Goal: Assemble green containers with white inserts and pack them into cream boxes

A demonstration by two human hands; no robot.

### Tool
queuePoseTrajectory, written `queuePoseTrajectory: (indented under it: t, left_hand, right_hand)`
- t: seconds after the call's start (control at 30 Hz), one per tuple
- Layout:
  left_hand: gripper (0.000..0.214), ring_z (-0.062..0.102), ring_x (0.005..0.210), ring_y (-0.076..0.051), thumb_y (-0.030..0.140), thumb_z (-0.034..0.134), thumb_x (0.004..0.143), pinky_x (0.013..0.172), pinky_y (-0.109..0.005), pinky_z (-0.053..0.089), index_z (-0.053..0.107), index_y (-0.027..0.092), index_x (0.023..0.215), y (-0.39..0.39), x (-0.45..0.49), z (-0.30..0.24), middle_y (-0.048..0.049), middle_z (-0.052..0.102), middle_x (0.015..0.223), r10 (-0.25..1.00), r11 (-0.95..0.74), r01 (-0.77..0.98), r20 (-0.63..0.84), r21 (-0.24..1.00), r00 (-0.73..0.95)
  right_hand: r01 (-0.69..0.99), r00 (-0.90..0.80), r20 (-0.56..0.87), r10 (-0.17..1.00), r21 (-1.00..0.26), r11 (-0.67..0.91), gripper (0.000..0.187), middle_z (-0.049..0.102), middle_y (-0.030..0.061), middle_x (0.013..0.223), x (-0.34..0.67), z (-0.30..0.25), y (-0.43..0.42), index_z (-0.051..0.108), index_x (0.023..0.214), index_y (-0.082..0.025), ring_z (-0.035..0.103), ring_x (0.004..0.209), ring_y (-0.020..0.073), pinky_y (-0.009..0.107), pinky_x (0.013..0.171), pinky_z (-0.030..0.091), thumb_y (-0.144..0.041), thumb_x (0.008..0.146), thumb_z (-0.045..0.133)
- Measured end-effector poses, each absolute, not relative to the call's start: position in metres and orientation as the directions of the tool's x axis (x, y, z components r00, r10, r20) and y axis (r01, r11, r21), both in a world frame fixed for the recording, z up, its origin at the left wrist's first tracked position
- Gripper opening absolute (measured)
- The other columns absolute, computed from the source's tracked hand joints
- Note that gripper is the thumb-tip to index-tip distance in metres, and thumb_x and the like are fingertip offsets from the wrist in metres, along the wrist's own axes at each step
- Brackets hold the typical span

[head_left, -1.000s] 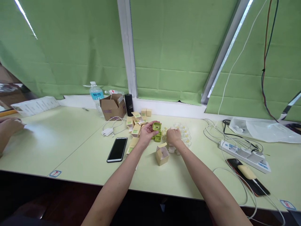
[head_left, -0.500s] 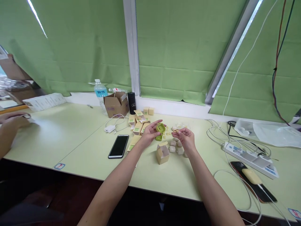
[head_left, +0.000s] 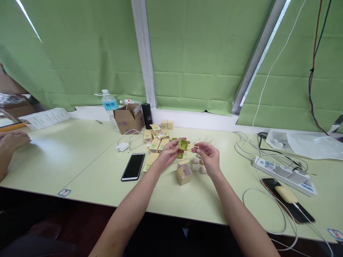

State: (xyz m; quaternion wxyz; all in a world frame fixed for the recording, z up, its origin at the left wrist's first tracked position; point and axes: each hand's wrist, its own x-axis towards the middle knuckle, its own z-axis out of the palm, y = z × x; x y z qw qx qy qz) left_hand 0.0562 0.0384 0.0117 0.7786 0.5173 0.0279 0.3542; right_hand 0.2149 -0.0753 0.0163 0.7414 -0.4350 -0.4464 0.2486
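Left hand (head_left: 167, 154), half-curled: we hold a green case (head_left: 183, 145), seemingly tilted for viewing. Right hand (head_left: 210, 155), pinched: small yellow piece (head_left: 196, 146).

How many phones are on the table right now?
2 in view: one phone lies left of the left hand, and a second phone lies far right, partly under a yellow case. Others may be hidden.
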Motion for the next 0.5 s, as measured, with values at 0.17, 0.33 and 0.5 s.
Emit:
queuePoseTrajectory:
  t: [0.17,0.33,0.5]
  left_hand:
    - [0.052,0.066,0.088,-0.018,0.033,0.084,0.076,0.079,-0.03,0.048,0.073,0.016,0.124,0.036,0.056,0.012,-0.0147,0.073,0.112,0.556,0.181,-0.488,0.32,0.854,0.767]
    - [0.052,0.067,0.088,-0.019,0.034,0.083,0.078,0.083,-0.032,0.049,0.072,0.017,0.127,0.034,0.056,0.012,-0.0129,0.074,0.106,0.523,0.133,-0.458,0.33,0.879,0.786]
    - [0.049,0.069,0.095,-0.021,0.034,0.084,0.077,0.088,-0.032,0.05,0.074,0.017,0.122,0.033,0.057,0.012,-0.0132,0.075,0.11,0.514,0.08,-0.465,0.363,0.882,0.777]
  right_hand:
    - [0.306,0.488,0.609,0.626,-0.79,0.53,0.013,0.075,0.0029,0.081,0.203,0.014,-0.079,0.073,0.098,-0.022,0.074,0.071,0.0184,0.034,0.069,0.063,-0.028,0.087,0.07]
    - [0.673,0.27,0.84,0.471,-0.515,0.531,0.016,0.075,0.0053,0.092,0.199,0.015,-0.08,0.072,0.099,-0.024,0.071,0.078,0.0184,0.034,0.07,0.06,-0.018,0.095,0.058]
    - [0.844,0.13,0.911,0.391,-0.308,0.438,0.018,0.072,0.0064,0.091,0.198,0.017,-0.077,0.07,0.097,-0.024,0.068,0.083,0.0203,0.035,0.071,0.056,-0.013,0.095,0.055]
